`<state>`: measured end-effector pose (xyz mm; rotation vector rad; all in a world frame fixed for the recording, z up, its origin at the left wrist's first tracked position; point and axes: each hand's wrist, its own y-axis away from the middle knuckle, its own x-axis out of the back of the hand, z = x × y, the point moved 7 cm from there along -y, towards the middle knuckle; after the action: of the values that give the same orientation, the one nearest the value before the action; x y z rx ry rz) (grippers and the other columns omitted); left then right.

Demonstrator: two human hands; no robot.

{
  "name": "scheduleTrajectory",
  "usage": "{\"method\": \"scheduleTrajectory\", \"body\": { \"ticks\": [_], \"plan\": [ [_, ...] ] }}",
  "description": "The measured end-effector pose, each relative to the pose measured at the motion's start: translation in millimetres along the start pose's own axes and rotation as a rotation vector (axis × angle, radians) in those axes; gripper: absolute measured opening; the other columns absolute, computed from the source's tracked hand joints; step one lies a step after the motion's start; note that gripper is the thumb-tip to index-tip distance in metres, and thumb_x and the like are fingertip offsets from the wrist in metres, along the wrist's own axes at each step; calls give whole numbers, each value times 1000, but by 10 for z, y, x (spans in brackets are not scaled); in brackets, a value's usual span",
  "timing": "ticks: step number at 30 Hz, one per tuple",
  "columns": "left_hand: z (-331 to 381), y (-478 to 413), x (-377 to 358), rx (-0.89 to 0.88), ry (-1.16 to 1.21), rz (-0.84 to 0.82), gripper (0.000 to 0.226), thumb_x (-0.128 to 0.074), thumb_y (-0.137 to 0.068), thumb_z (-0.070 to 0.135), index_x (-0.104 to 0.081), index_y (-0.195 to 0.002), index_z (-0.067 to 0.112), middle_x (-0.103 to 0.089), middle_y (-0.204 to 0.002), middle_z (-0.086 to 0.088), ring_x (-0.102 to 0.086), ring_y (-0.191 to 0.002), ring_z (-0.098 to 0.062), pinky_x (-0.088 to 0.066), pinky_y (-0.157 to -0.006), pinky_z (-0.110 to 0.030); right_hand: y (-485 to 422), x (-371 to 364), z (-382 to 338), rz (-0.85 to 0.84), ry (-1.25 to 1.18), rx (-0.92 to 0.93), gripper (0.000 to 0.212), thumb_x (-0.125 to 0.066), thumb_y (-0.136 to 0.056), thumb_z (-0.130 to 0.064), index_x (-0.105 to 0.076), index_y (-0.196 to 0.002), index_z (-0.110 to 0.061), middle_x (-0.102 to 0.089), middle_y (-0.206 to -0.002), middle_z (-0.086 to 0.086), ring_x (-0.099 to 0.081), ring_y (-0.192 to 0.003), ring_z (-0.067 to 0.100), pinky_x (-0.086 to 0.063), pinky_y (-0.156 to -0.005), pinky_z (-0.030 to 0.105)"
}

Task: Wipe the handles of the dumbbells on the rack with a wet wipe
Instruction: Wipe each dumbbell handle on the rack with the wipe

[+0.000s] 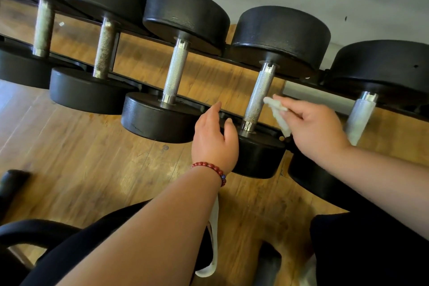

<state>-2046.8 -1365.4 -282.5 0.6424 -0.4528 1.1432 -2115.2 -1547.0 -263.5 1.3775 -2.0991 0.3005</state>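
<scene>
Dumbbells (185,14) with black heads and knurled metal handles were lined up side by side on a rack (139,86) above a wooden floor (92,158); five were in view. A white wipe (278,111) was pinched between the thumb and curled fingers (299,109) of the right hand (315,130). Its crumpled tip was held against the right side of the handle (257,97) of the fourth dumbbell from the left, about halfway along the grip, while the rest of the wipe hung down below the thumb. The left hand (214,141) was placed over the near head of that same dumbbell, just left of the handle. Its fingers (217,109) were loosely extended and nothing was held in them; whether the head was actually touched could not be told. A bracelet (209,167) of red beads was worn on the left wrist.
</scene>
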Motion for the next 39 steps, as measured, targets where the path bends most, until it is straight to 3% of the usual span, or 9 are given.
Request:
{"method": "scheduleTrajectory", "body": {
  "ticks": [4,8,12,22,27,31,34,37,39],
  "plan": [
    [1,-8,-5,4,-4,1,47,-38,-100,31,-33,-147,26,-38,-148,8,-30,-138,-7,-25,-102,-21,66,-185,369,106,-454,-604,37,-58,-95,-12,-59,-130,-20,-60,-124,-2,-58,-111,19,-52,-94,39],
    [5,-2,4,1,-2,3,48,-39,-100,31,-33,-147,26,-38,-148,8,-30,-138,-7,-26,-105,-23,8,-411,272,-2,-643,-749,33,-57,-94,-4,-58,-125,-13,-63,-102,3,-63,-98,21,-56,-74,30],
    [2,-3,1,1,-11,7,48,-38,-100,31,-34,-147,26,-39,-147,7,-30,-137,-8,-27,-105,-25,-75,-551,245,2,-749,-867,26,-55,-93,2,-58,-115,-10,-62,-110,11,-64,-100,25,-54,-54,28],
    [7,4,1,2,-16,13,48,-38,-100,31,-34,-147,25,-40,-147,7,-31,-138,-8,-26,-105,-24,-62,-542,180,-24,-743,-864,17,-51,-94,5,-57,-97,-10,-59,-108,11,-61,-90,22,-52,-55,27],
    [-5,-9,-1,4,-19,20,47,-39,-100,30,-34,-147,25,-41,-147,8,-32,-137,-8,-26,-103,-23,-56,-519,231,10,-651,-891,20,-56,-92,3,-55,-88,-17,-59,-89,7,-62,-82,20,-56,-71,33],
    [1,-4,-1,2,-14,21,47,-39,-100,30,-35,-146,25,-41,-147,8,-31,-137,-7,-26,-103,-22,-99,-556,220,50,-679,-931,23,-54,-94,0,-52,-79,-17,-58,-90,5,-59,-76,16,-54,-74,33],
    [0,-4,2,-4,-14,26,47,-39,-99,30,-36,-146,24,-41,-146,8,-31,-137,-7,-26,-104,-23,-87,-554,197,29,-716,-927,12,-52,-94,2,-57,-91,-9,-60,-93,8,-61,-82,20,-56,-80,35],
    [-5,-8,6,-6,-22,34,47,-39,-99,29,-36,-146,24,-42,-146,7,-32,-137,-8,-28,-103,-23,-94,-533,197,1,-698,-866,30,-53,-91,5,-55,-121,2,-59,-121,23,-61,-109,35,-54,-90,42],
    [-3,-8,4,-3,-18,31,47,-39,-99,29,-36,-146,24,-42,-146,7,-32,-137,-8,-27,-102,-22,-102,-504,180,43,-668,-858,22,-57,-90,2,-60,-112,-3,-59,-121,20,-61,-107,34,-54,-89,42]
  ]
}}
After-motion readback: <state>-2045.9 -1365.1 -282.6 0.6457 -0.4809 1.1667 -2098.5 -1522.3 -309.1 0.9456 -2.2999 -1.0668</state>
